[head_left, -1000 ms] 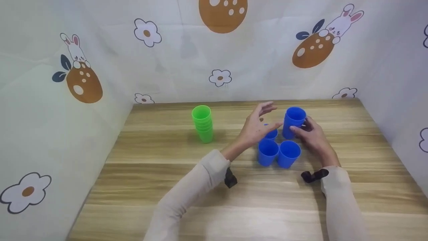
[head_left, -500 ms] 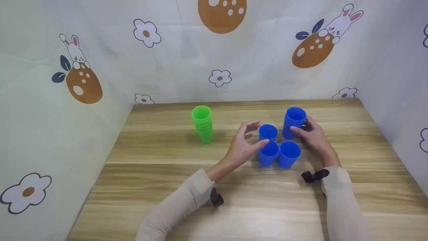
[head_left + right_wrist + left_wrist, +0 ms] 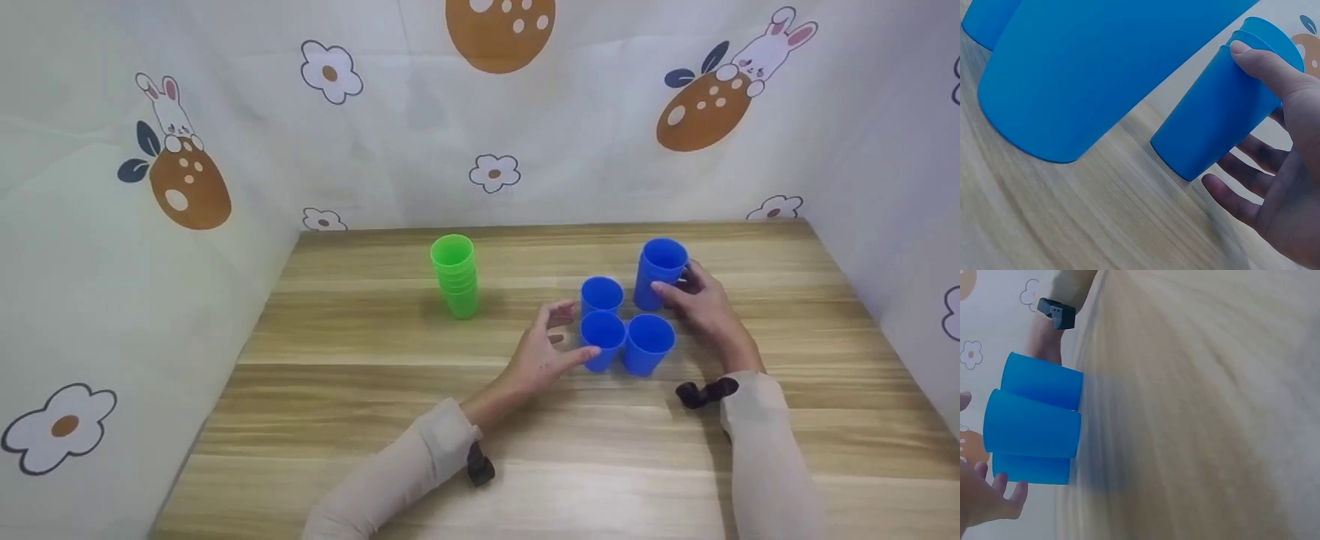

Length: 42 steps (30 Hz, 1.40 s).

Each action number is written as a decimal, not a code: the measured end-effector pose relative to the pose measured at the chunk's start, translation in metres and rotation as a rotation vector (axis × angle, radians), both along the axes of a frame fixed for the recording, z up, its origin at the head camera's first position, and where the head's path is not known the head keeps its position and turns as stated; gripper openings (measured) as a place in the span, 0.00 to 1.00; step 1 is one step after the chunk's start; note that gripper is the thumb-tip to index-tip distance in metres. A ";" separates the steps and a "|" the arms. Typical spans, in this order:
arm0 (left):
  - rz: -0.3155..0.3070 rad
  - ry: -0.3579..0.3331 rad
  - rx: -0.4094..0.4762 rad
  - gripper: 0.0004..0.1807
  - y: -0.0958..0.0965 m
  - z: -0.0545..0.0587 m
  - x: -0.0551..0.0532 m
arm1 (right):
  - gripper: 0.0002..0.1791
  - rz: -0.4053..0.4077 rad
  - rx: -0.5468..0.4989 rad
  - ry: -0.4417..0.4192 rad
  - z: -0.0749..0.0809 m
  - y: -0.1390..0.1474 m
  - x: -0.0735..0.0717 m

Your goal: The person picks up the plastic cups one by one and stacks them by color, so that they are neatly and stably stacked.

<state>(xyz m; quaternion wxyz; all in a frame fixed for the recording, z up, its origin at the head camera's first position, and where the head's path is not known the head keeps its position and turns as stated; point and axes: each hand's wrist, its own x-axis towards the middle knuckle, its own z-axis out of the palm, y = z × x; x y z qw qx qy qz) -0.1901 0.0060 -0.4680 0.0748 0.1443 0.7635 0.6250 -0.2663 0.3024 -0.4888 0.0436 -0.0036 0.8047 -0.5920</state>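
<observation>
My right hand [image 3: 701, 304] holds a nested stack of blue cups [image 3: 646, 291] at the back right, thumb on the near side near the rims. In the right wrist view the stack [image 3: 1213, 112] leans against the thumb, its fingers loosely behind. Three single blue cups stand upright and close together left of and in front of the stack: a back cup [image 3: 601, 292], a front left cup [image 3: 606, 327] and a front right cup [image 3: 645, 351]. My left hand [image 3: 534, 360] is spread beside the front left cup, its thumb overlapping that cup in the head view.
A nested stack of green cups [image 3: 459, 289] stands upright left of the blue cups. The wood-grain table [image 3: 337, 420] meets a patterned cloth wall [image 3: 405, 150] at the back and both sides. Dark wrist cameras sit below both hands.
My left hand has moved away from the blue stack, left and toward me, down beside the front left cup. The right hand keeps its hold on the stack.
</observation>
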 end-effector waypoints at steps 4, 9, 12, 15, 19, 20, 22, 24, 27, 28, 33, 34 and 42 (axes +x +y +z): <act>0.015 -0.014 -0.008 0.42 0.006 -0.008 0.003 | 0.49 -0.004 -0.014 -0.020 0.000 -0.001 0.001; 0.018 -0.031 -0.014 0.43 0.012 -0.011 0.004 | 0.49 0.001 -0.003 -0.025 0.001 -0.002 0.000; 0.023 -0.060 -0.029 0.42 0.015 -0.012 0.004 | 0.49 -0.003 0.003 -0.023 0.000 -0.002 0.000; 0.028 -0.081 -0.055 0.42 0.017 -0.011 0.003 | 0.49 -0.003 0.014 -0.021 0.000 -0.001 0.000; 0.018 -0.077 -0.073 0.43 0.020 -0.009 -0.001 | 0.49 0.007 0.017 -0.027 0.011 -0.004 0.005; 0.016 -0.074 -0.075 0.43 0.021 -0.008 -0.002 | 0.49 0.008 0.018 -0.026 0.012 -0.004 0.005; 0.017 -0.075 -0.075 0.43 0.022 -0.008 -0.003 | 0.50 0.010 0.031 -0.021 0.012 -0.004 0.006; 0.023 -0.078 -0.082 0.42 0.023 -0.008 -0.004 | 0.50 0.010 0.038 -0.013 0.004 0.000 0.001; 0.027 -0.065 -0.097 0.40 0.024 -0.010 -0.003 | 0.50 0.007 0.046 0.005 0.000 0.000 0.001; 0.028 -0.057 -0.099 0.39 0.024 -0.010 -0.003 | 0.50 0.006 0.048 0.009 -0.001 0.000 0.000; 0.024 -0.008 -0.076 0.36 0.023 -0.008 -0.001 | 0.49 0.005 0.006 0.019 0.000 -0.003 0.000; 0.023 -0.007 -0.071 0.36 0.022 -0.007 -0.001 | 0.49 0.005 -0.004 0.016 0.001 -0.003 0.000; 0.010 -0.061 -0.074 0.38 0.018 0.019 0.005 | 0.49 0.008 -0.008 -0.003 0.001 -0.002 0.003</act>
